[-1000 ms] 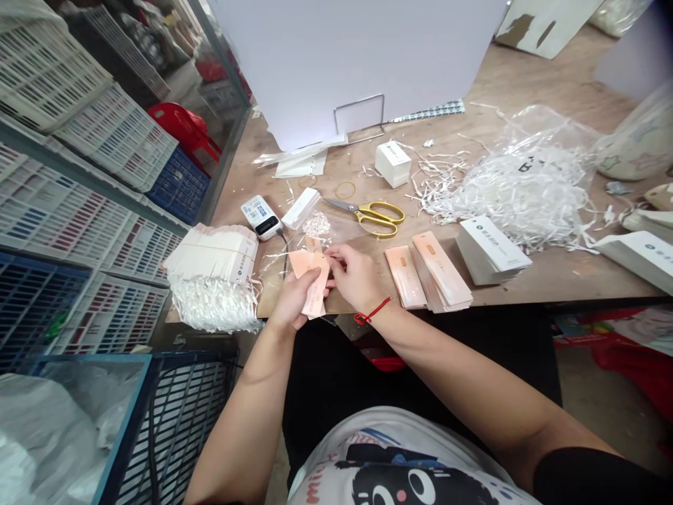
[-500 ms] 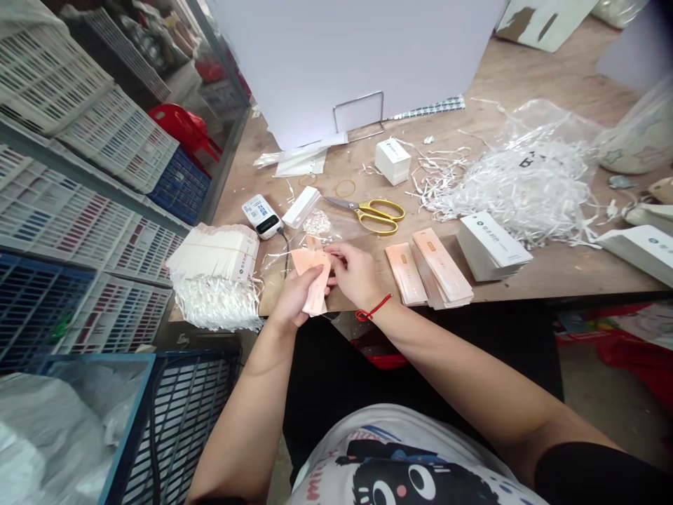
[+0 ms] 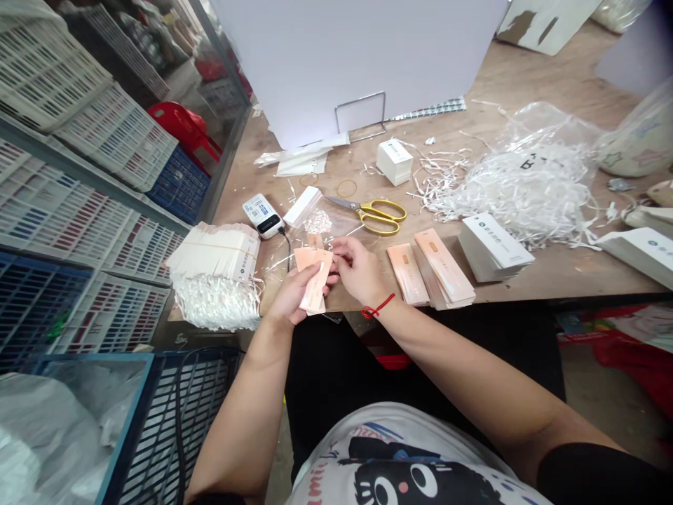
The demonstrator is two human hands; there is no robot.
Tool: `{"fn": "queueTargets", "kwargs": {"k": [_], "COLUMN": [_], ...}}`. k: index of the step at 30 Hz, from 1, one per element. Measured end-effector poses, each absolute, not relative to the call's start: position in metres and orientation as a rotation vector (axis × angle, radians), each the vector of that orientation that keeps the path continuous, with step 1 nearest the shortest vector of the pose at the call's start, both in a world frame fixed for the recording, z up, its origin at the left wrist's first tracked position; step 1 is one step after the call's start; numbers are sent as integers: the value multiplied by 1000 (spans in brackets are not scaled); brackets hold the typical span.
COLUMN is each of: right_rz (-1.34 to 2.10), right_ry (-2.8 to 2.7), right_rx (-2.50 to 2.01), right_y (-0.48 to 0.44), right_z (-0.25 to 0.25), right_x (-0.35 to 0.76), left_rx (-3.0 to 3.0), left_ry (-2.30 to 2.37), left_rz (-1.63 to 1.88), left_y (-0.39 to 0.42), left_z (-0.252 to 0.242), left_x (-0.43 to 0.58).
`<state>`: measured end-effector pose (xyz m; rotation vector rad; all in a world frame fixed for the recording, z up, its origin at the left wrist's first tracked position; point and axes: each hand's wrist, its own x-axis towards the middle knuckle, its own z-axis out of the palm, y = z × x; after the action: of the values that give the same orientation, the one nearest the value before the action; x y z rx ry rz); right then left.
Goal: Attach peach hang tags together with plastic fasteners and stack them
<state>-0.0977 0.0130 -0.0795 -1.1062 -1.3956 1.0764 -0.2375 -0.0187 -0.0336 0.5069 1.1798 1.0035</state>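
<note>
Left fingers (image 3: 309, 273) pinch slim, flat peach cards (image 3: 316, 291); right fingers (image 3: 344, 245) curl beside them (their hold I can't tell) above the wooden worktop (image 3: 536, 81)

The table (image 3: 565, 272) was matt wood; by its near edge, the peach tags (image 3: 318, 282) looked like smooth paper. The scissors (image 3: 360, 209) had metal blades and glossy yellow handles.

hands (image 3: 287, 297): two | peach card stacks (image 3: 407, 275) — laid down: two | scissors (image 3: 360, 208): one | loose rubber bands (image 3: 345, 197): two | red bracelet (image 3: 379, 307): one
</note>
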Motion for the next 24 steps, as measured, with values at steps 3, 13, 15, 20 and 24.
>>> {"fn": "queueTargets", "kwargs": {"k": [3,13,15,20,24], "right_rz": [1187,1284,1303,1395,1409], "right_ry": [-1303,-1198,-1202,-1238,-1177], "right_rx": [-1025,-914,-897,-794,-775], "right_y": [15,15,14,11,9], "right_z": [-82,-77,-76,-73,-72], "right_x": [-97,-94,-95,-96,-94], "left_rx": [492,469,457,478,522], "left_ry": [1130,1013,1008,1025,1017], "left_rz": [987,956,947,991,1038], "left_y": [-17,-16,-15,-16,-19], "left_z": [-36,-41,-41,-43,-43], "left_x": [-242,-254,-255,-253,-247]}}
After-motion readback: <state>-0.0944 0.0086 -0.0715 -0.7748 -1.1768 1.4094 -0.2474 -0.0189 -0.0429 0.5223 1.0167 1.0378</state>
